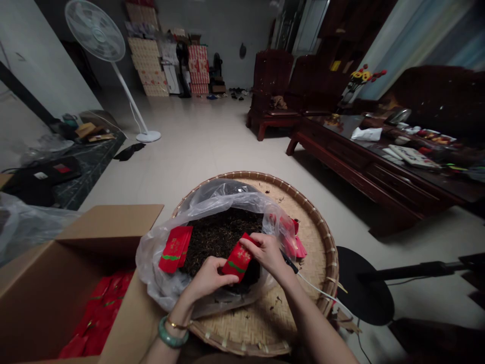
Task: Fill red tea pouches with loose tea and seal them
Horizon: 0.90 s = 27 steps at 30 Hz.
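left hand and right hand both pinch one red packet over bag; carton left of bag already holds many, flat stack at bag's left looks undone.

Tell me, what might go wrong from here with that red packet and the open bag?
The red packet, held in both hands over the dark loose material, could slip and fall in. The other red packets at the left of the plastic bag might slide if it shifts. The white cable near the right forearm could snag.
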Each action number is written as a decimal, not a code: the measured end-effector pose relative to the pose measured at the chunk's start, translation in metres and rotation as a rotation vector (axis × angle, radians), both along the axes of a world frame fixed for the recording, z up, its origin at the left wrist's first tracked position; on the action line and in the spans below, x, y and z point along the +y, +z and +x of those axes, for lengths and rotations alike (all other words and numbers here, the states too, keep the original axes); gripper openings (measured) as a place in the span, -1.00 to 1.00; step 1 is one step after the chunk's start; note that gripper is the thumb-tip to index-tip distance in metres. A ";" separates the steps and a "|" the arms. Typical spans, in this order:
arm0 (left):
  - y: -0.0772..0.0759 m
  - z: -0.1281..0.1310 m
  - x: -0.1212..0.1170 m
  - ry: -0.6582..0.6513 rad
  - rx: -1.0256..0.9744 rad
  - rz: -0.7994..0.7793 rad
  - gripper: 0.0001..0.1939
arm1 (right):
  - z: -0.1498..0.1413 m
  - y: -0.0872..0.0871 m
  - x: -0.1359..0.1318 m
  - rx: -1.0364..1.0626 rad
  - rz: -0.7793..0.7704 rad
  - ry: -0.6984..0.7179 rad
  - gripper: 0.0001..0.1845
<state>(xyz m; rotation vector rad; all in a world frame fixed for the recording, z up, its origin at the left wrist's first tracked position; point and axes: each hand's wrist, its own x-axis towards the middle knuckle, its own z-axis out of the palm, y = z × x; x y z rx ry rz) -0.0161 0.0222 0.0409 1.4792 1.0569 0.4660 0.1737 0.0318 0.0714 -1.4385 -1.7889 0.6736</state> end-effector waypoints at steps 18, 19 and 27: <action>-0.012 0.014 -0.008 0.186 -0.225 -0.298 -0.71 | 0.005 0.002 0.004 0.239 0.028 0.065 -0.42; -0.011 0.012 -0.007 0.160 -0.204 -0.305 -0.71 | 0.006 0.001 0.004 0.251 0.019 0.062 -0.42; 0.002 0.000 0.009 0.126 -0.394 -0.245 -0.38 | 0.005 -0.006 0.003 0.200 -0.149 0.175 -0.58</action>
